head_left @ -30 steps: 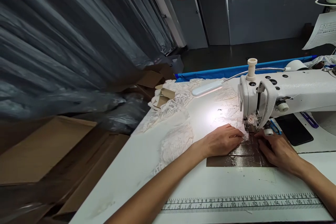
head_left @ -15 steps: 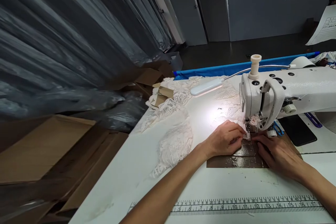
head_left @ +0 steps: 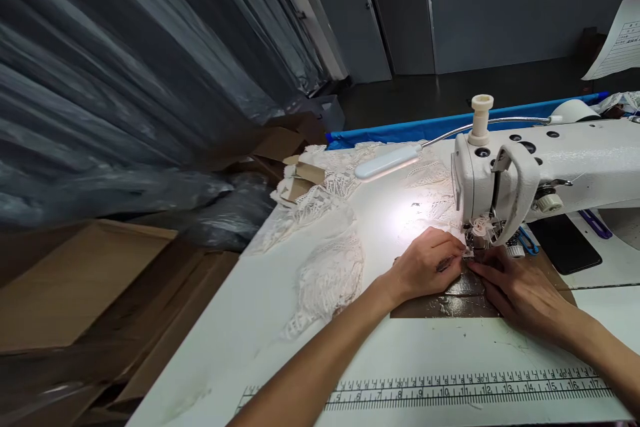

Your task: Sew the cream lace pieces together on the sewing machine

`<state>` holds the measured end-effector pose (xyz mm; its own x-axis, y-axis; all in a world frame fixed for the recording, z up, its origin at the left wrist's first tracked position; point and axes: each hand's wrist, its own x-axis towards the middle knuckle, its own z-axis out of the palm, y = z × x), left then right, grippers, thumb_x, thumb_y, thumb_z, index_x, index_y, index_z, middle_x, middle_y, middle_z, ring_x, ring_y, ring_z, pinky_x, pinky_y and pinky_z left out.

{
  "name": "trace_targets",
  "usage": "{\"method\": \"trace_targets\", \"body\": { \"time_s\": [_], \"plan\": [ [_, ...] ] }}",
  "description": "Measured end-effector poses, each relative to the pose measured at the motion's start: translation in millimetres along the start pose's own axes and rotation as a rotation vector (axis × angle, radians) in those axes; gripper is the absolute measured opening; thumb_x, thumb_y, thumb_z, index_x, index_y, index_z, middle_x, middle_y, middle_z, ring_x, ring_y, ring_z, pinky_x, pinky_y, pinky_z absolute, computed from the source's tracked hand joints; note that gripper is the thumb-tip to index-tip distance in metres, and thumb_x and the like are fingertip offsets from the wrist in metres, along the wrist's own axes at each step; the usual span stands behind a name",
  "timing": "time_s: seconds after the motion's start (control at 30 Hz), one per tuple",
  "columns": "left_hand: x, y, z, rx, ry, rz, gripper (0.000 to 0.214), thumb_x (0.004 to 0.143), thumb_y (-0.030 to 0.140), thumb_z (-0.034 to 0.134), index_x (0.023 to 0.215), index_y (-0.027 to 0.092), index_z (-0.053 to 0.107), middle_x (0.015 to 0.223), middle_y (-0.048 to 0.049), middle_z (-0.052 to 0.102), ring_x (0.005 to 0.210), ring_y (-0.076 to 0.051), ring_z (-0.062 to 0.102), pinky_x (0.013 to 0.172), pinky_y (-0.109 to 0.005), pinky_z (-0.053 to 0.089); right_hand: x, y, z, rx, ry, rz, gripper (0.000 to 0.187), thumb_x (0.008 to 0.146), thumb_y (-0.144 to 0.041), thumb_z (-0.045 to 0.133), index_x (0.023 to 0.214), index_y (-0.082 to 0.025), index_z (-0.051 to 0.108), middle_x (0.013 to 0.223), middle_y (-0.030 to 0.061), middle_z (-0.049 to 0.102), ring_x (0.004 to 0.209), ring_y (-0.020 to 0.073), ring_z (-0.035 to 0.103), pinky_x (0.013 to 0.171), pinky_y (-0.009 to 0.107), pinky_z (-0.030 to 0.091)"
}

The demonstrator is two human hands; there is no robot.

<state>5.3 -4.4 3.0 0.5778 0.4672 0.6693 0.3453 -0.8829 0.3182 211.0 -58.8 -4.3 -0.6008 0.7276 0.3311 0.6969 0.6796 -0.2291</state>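
Sewing workshop, by the look of it. Industrial-type sewing machine [head_left: 585,160] on a pale worktop [head_left: 235,333]; ruler scale [head_left: 470,392] marked along the near edge. Bendable lamp [head_left: 387,163] lights the stitching area. White lace pieces [head_left: 330,273] lie about. Paper form [head_left: 617,43], ruled and written on, at right. Opened cardboard boxes [head_left: 95,273] and clear plastic [head_left: 230,217] crowd the left side. Plain grey wall [head_left: 505,27] behind.

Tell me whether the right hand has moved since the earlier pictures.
Yes: judged against the sewing machine, the right hand has shifted left, toward the left hand.
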Motion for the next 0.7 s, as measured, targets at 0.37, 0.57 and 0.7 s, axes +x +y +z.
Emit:
{"method": "trace_targets", "body": {
  "time_s": [0.37,0.57,0.7],
  "plan": [
    [-6,-5,1.4,0.141,-0.138,0.134,0.011,0.088,0.013,0.05,0.083,0.015,0.06,0.084,-0.0044,0.069,0.074,-0.014,0.063,0.067,-0.029,0.05,2,2,-10,0.227,-0.047,0.139,0.034,0.092,-0.02,0.04,0.115,-0.018,0.064,0.099,0.0114,0.062,0.078,0.0184,0.063,0.069,0.031,0.054],
    [-5,-4,2.0,0.132,-0.068,0.146,0.011,0.086,0.009,0.051,0.085,0.015,0.06,0.086,-0.0047,0.069,0.074,-0.013,0.063,0.069,-0.029,0.049,3,7,-16,0.371,0.086,0.279,0.03,0.091,-0.024,0.041,0.081,-0.018,0.068,0.086,0.0079,0.065,0.074,0.0173,0.063,0.065,0.027,0.051],
    [-5,-3,2.6,0.145,-0.074,0.154,0.01,0.085,0.009,0.053,0.082,0.015,0.06,0.084,-0.0048,0.07,0.075,-0.013,0.064,0.07,-0.03,0.049,2,7,-11,0.365,0.08,0.283,0.029,0.091,-0.022,0.042,0.082,-0.019,0.069,0.085,0.0069,0.065,0.074,0.0171,0.063,0.063,0.027,0.05]
  ]
}}
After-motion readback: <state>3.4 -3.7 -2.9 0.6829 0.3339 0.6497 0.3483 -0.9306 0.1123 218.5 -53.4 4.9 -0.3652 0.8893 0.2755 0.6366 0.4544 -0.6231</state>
